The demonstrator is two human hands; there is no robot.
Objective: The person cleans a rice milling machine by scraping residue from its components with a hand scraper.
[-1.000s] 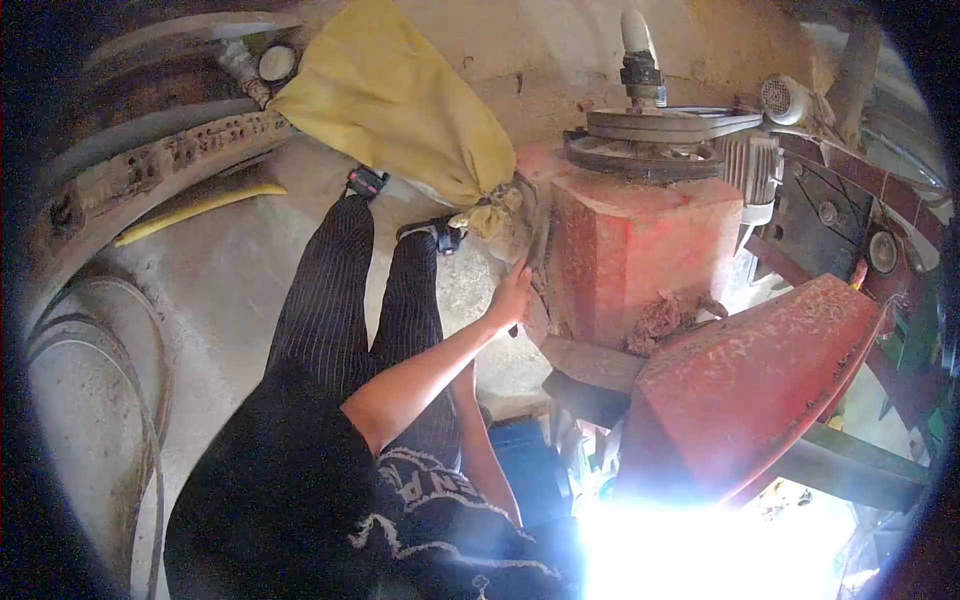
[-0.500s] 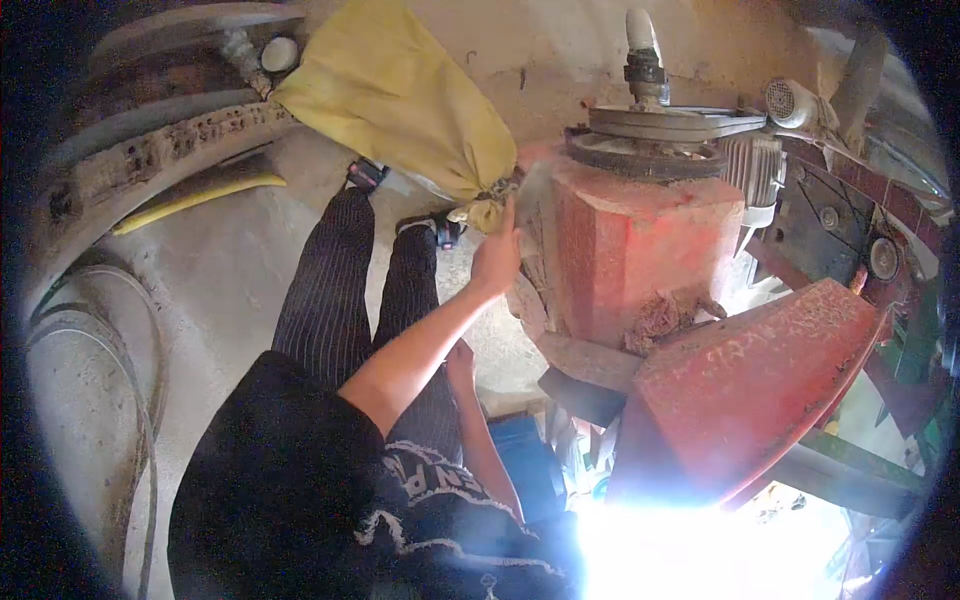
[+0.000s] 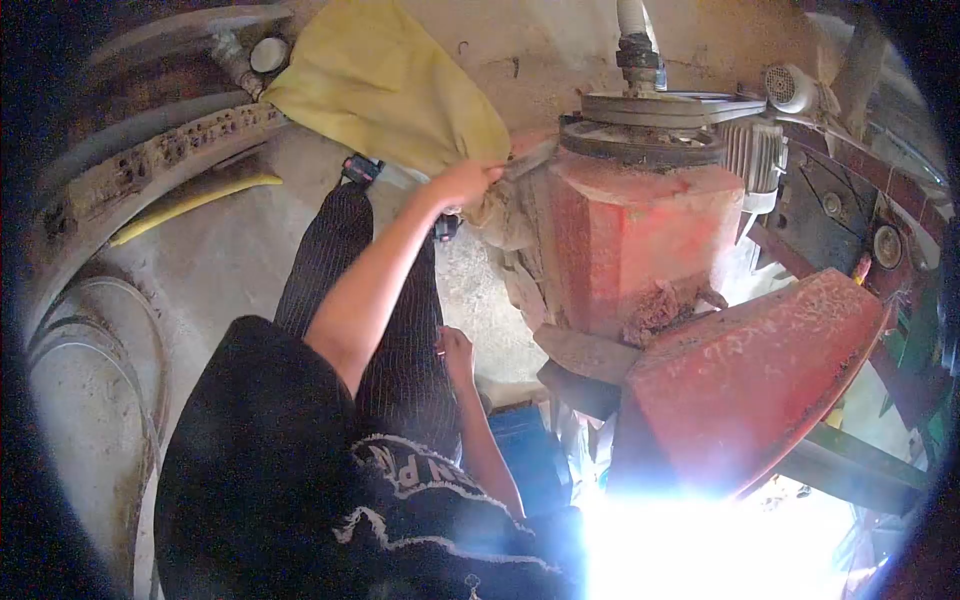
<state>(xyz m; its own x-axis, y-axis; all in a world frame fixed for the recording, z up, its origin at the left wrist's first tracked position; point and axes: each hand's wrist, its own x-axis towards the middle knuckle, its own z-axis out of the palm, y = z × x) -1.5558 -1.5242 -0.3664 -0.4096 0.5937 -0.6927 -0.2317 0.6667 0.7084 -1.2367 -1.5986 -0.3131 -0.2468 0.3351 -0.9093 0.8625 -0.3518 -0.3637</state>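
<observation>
My left hand (image 3: 463, 182) is stretched out and closed on the tied neck of a yellow cloth bag (image 3: 385, 95), where it meets the side of a dusty red machine (image 3: 640, 240). The bag lies slanted up to the left, away from the machine. My right hand (image 3: 455, 350) rests low by my thigh on the striped trousers, with nothing seen in it. A grey pulley with a belt (image 3: 650, 125) sits on top of the machine.
A red sloping hopper (image 3: 750, 380) juts out at the lower right, above a bright glare. A yellow hose (image 3: 190, 200) and curved concrete edges lie on the dusty floor at the left. A blue container (image 3: 530, 455) stands under the machine. Metal frames crowd the right side.
My left hand has risen from the machine's lower side up to the bag's neck and closed on it. The right hand has stayed near my thigh.
</observation>
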